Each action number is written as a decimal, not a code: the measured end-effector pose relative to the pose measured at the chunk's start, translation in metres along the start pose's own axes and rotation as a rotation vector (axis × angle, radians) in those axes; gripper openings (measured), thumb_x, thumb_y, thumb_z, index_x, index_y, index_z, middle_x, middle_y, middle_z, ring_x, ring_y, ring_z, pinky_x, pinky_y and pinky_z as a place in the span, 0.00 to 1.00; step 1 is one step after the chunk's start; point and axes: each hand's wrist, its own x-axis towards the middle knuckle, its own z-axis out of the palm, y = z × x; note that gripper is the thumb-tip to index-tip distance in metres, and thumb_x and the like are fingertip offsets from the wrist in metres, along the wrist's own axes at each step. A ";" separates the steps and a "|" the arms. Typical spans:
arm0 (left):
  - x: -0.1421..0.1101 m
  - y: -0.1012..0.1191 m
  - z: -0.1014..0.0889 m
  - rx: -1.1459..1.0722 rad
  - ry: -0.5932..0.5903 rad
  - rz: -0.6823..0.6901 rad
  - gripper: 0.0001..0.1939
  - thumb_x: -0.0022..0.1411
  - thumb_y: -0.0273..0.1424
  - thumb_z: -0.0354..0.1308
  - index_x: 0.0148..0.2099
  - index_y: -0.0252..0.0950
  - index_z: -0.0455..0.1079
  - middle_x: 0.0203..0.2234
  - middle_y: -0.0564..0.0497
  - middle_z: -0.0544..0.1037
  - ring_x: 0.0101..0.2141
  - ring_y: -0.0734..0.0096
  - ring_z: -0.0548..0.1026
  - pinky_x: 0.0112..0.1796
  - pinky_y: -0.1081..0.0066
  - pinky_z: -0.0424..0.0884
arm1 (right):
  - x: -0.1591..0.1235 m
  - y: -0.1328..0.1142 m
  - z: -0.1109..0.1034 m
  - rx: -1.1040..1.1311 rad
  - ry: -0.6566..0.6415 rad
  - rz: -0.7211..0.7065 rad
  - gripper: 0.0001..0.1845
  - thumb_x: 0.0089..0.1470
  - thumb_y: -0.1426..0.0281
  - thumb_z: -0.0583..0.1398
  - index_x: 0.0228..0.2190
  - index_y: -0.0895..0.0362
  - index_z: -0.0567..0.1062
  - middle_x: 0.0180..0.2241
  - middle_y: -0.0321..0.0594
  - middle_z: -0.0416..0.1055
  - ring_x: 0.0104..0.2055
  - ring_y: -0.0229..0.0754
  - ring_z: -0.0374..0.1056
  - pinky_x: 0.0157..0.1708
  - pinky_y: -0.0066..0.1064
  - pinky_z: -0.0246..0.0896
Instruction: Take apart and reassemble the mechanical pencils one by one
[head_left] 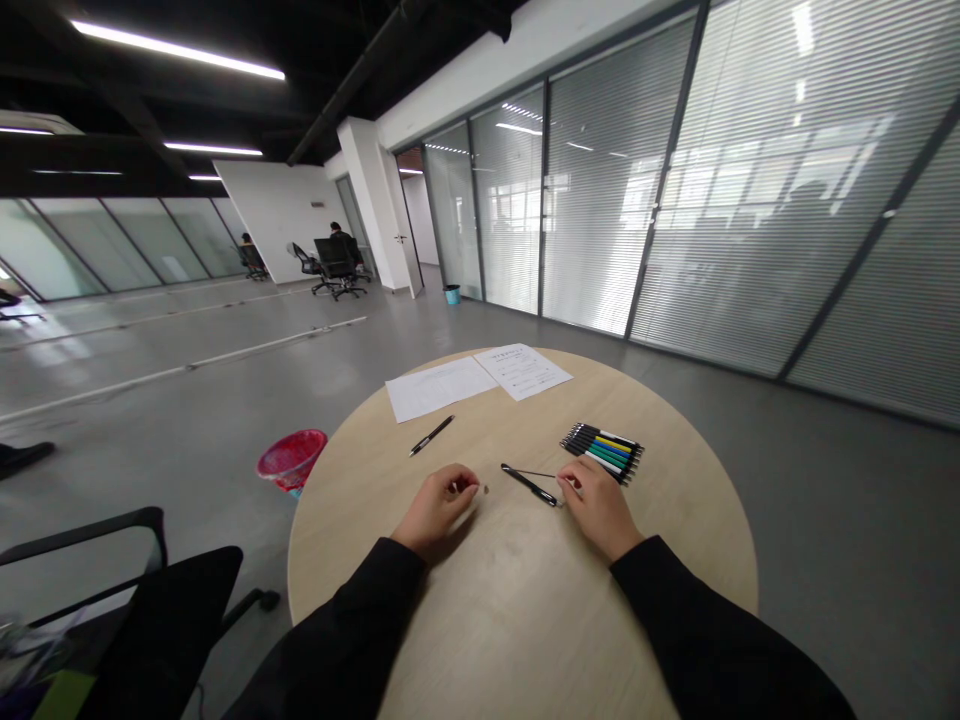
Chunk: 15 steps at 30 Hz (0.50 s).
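Note:
My left hand is closed, thumb and forefinger pinched together over the table. Right beside its fingertips is a tiny brownish piece; I cannot tell whether it is held or lies on the wood. My right hand pinches the end of a thin dark pen refill, which points left. Just below the refill, a black pen body lies slantwise on the table, its lower end close to my right fingertips. Beyond that hand lies a row of several pens with black, white, blue, yellow and green parts.
Another black pen lies on the round wooden table at the left. Two printed sheets lie at the far edge. A red basket and a black chair stand on the floor to the left.

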 end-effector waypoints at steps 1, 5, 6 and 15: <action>0.000 0.000 0.000 0.013 -0.024 0.007 0.09 0.62 0.33 0.55 0.36 0.35 0.74 0.30 0.49 0.77 0.30 0.69 0.71 0.33 0.71 0.67 | 0.000 0.002 0.000 -0.008 0.010 0.015 0.07 0.58 0.76 0.57 0.30 0.55 0.73 0.33 0.40 0.70 0.36 0.44 0.67 0.37 0.32 0.60; -0.001 -0.001 0.004 0.075 -0.107 0.053 0.06 0.60 0.30 0.56 0.36 0.36 0.74 0.33 0.48 0.77 0.33 0.68 0.72 0.36 0.69 0.68 | -0.001 0.002 0.003 -0.015 0.016 0.036 0.07 0.57 0.77 0.58 0.29 0.55 0.72 0.32 0.40 0.70 0.35 0.43 0.66 0.37 0.32 0.60; -0.001 -0.001 0.005 0.098 -0.115 0.058 0.06 0.59 0.30 0.56 0.36 0.36 0.74 0.34 0.47 0.76 0.34 0.67 0.72 0.37 0.68 0.68 | -0.002 0.001 0.004 -0.012 0.008 0.033 0.07 0.56 0.77 0.58 0.29 0.55 0.72 0.32 0.39 0.69 0.35 0.44 0.66 0.37 0.33 0.60; 0.000 -0.011 0.010 0.257 -0.111 0.058 0.04 0.59 0.29 0.57 0.35 0.36 0.72 0.33 0.48 0.73 0.35 0.64 0.71 0.39 0.66 0.67 | -0.004 -0.010 0.010 0.052 -0.145 -0.042 0.08 0.52 0.79 0.61 0.26 0.56 0.74 0.33 0.39 0.69 0.40 0.44 0.64 0.43 0.35 0.60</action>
